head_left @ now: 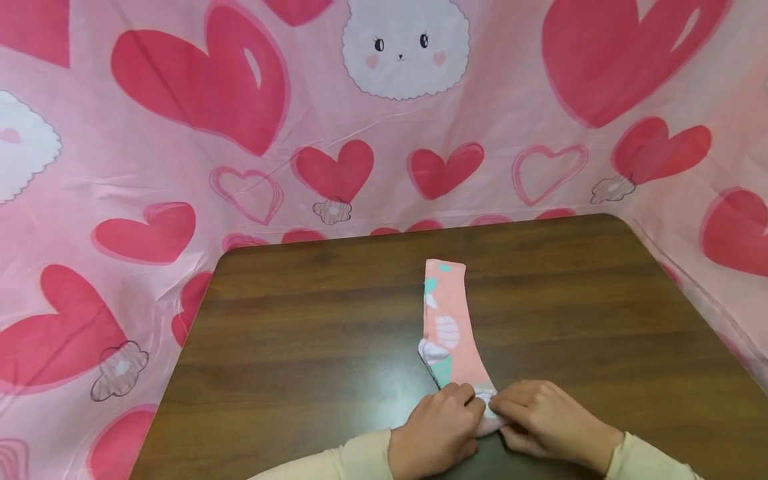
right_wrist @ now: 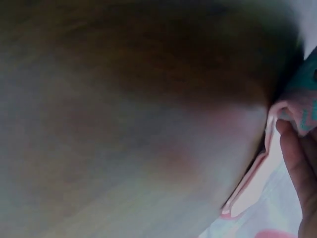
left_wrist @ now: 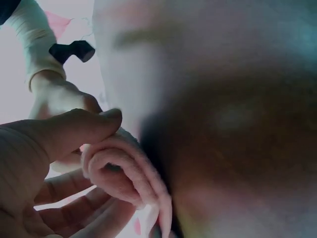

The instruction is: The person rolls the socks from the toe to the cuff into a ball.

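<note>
A pink sock [head_left: 465,320] with white and mint patterns and a white heel lies lengthwise on the table, its cuff away from me. Its near end is rolled up on itself; the coil [left_wrist: 119,173] shows in the left wrist view. My left hand [head_left: 441,427] grips the left side of the roll, thumb over it and fingers on the other side. At the roll's right end, my right hand [head_left: 552,423] pinches the fabric. Layered edges of the sock [right_wrist: 252,181] show in the right wrist view; whether a second sock lies beneath, I cannot tell.
The dark wood-grain table [head_left: 300,333] has rounded far corners. A pink cloth [head_left: 384,120] with hearts and white fluffy faces hangs behind it and along both sides.
</note>
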`<action>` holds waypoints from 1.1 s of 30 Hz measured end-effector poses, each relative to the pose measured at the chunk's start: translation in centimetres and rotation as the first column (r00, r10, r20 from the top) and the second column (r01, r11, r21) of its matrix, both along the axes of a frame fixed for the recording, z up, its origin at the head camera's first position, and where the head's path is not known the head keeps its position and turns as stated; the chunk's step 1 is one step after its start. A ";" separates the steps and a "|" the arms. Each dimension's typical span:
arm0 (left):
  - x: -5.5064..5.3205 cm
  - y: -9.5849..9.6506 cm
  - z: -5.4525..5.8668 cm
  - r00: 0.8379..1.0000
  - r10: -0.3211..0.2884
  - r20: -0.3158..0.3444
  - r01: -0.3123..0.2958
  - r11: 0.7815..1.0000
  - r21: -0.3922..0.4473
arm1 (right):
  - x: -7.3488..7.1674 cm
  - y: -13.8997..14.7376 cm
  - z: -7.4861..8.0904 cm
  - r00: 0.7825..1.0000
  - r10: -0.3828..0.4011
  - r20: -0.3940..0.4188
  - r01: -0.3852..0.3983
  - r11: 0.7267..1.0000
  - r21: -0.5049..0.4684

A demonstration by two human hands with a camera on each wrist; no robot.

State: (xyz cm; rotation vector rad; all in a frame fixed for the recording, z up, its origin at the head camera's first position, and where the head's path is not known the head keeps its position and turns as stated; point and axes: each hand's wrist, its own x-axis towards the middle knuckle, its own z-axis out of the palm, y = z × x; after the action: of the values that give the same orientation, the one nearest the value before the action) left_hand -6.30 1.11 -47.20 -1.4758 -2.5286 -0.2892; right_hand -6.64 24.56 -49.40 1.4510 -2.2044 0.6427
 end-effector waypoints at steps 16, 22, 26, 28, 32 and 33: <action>-2.6 -0.9 1.0 0.911 0.049 0.409 -0.135 0.974 0.184 | -1.2 0.5 1.0 0.817 -0.064 0.573 0.134 0.988 -0.081; -3.8 -1.0 1.5 0.876 0.072 0.478 -0.155 0.978 0.136 | -1.7 0.2 0.8 0.821 -0.097 0.562 0.177 0.980 -0.090; -4.2 -0.9 1.4 0.913 0.106 0.394 -0.143 0.988 0.065 | -2.0 -0.2 0.9 0.828 -0.185 0.529 0.242 0.970 -0.040; -4.3 -0.8 1.4 0.944 0.117 0.310 -0.133 0.991 0.031 | -2.1 -0.4 1.0 0.815 -0.233 0.531 0.278 0.961 -0.005; -4.4 -0.5 1.3 0.986 0.076 0.149 -0.079 0.997 0.015 | -2.2 -0.9 1.2 0.816 -0.320 0.481 0.335 0.940 0.056; -4.3 -0.4 1.3 0.991 0.056 0.122 -0.059 0.998 0.014 | -2.2 -1.0 1.3 0.836 -0.328 0.440 0.338 0.940 0.058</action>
State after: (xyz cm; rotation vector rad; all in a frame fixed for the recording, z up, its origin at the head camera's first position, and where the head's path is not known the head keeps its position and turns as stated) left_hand -10.62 0.71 -45.90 -1.4165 -2.6503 -0.4030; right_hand -8.84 23.54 -48.11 0.9271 -2.7005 0.9413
